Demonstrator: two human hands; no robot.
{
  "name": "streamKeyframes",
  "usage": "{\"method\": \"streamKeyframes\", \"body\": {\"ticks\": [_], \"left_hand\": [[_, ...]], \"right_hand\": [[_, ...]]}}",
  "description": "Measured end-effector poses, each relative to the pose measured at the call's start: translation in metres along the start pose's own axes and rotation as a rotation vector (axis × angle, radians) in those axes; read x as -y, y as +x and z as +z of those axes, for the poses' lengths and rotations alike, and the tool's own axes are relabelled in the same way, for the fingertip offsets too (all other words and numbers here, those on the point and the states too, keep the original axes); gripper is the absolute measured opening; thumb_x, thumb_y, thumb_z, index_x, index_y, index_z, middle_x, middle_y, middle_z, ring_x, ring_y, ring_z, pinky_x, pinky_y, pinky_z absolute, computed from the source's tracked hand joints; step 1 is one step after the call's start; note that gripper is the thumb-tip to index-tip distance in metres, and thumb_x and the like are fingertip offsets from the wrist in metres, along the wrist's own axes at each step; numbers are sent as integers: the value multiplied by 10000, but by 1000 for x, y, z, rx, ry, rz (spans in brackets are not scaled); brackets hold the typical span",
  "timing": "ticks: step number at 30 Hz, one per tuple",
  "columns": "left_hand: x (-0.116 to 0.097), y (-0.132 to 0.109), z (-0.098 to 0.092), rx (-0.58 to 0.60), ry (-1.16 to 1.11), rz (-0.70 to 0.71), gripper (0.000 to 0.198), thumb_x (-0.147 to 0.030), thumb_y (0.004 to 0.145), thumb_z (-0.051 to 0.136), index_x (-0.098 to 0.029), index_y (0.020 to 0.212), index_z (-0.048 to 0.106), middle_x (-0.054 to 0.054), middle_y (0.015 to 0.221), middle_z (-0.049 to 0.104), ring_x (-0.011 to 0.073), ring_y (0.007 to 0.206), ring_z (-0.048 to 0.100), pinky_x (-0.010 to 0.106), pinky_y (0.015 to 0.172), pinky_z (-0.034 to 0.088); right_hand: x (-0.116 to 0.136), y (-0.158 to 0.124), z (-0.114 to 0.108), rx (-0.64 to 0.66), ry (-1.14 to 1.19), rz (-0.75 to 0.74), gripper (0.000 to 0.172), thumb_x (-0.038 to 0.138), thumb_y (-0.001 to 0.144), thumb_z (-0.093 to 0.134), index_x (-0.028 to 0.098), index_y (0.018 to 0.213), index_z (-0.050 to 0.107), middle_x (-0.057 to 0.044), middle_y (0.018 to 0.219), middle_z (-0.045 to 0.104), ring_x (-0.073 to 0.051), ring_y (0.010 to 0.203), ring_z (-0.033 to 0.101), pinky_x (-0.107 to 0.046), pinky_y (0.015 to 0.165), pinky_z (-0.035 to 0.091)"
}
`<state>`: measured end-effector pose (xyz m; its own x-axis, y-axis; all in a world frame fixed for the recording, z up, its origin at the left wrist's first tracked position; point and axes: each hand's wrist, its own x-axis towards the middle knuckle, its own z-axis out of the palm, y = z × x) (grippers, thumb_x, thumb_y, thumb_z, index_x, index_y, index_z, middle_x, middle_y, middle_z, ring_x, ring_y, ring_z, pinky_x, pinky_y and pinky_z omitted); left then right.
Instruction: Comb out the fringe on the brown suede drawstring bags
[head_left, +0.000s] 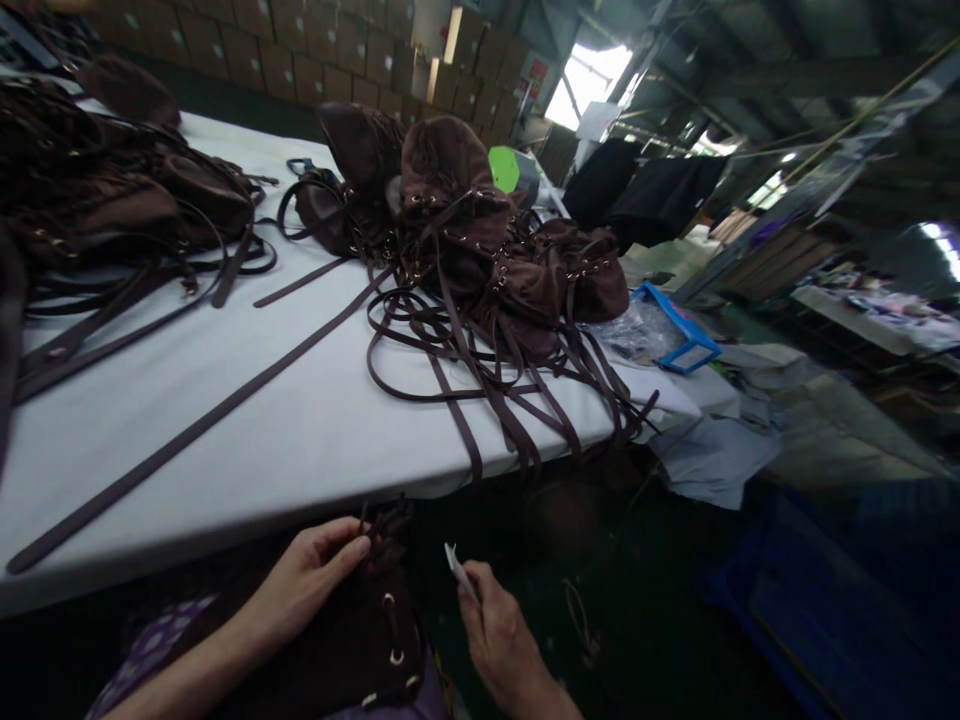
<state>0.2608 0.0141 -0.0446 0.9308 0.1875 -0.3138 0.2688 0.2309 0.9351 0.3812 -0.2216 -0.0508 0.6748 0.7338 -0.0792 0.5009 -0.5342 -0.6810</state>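
A dark brown bag [337, 640] with gold-coloured eyelets lies on the lap, below the table's front edge. My left hand [319, 565] pinches the dark fringe [386, 530] at the bag's upper end between thumb and fingers. To the right of the bag, apart from it, my right hand [499, 635] is closed round a small silvery tool [459, 572] that looks like thread snips. Its narrow tip points up and left; the fingers hide the rest. On the table, beyond both hands, a heap of brown drawstring bags [457, 220] trails long straps [480, 390].
More brown bags [112, 200] are piled on the left of the white-covered table [300, 420]. One long strap [202, 425] runs across the cloth. A blue-framed box [686, 335] stands at the right end. Stacked cartons [300, 50] line the back; a blue bin [832, 610] is at lower right.
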Motion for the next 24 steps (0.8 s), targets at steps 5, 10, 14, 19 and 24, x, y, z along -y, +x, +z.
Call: {"method": "streamKeyframes", "body": {"ticks": [5, 10, 14, 19, 24], "left_hand": [[-7, -12, 2, -71, 356, 309, 269, -370, 939, 446, -185, 792, 574, 18, 795, 528, 164, 770, 507, 257, 714, 414], [-5, -13, 8, -57, 498, 494, 239, -313, 930, 463, -234, 884, 683, 88, 1144, 535, 240, 1093, 504, 348, 952, 423], [-6, -18, -1, -311, 690, 502, 276, -300, 925, 463, -305, 1124, 655, 61, 1383, 412, 263, 1258, 416, 407, 1054, 378], [-3, -48, -28, -246, 1005, 161, 627, -508, 874, 500, -264, 1437, 371, 84, 1478, 407, 291, 1325, 398, 449, 1092, 357], [13, -66, -32, -49, 1183, -196, 815, -583, 716, 635, -195, 1405, 441, 125, 1497, 366, 378, 1304, 425, 494, 1030, 417]], "right_hand": [[22, 32, 7, 98, 115, 63, 221, 299, 970, 357, 220, 1050, 548, 15, 711, 570, -134, 569, 577, -228, 539, 424], [51, 61, 9, 257, -29, -18, 223, 253, 965, 360, 213, 1151, 475, 32, 642, 552, -136, 526, 557, -217, 469, 304], [70, 57, 15, 725, 200, 17, 173, 326, 944, 418, 231, 996, 554, 46, 594, 541, -104, 450, 508, -188, 434, 308], [56, 34, 17, 1123, 917, 423, 433, 515, 797, 652, 175, 1058, 591, 71, 532, 540, -34, 346, 405, -139, 397, 314], [45, 15, 0, 807, 1413, 409, 426, 513, 787, 683, 157, 1006, 602, 65, 474, 558, -35, 288, 407, -116, 345, 334]]}}
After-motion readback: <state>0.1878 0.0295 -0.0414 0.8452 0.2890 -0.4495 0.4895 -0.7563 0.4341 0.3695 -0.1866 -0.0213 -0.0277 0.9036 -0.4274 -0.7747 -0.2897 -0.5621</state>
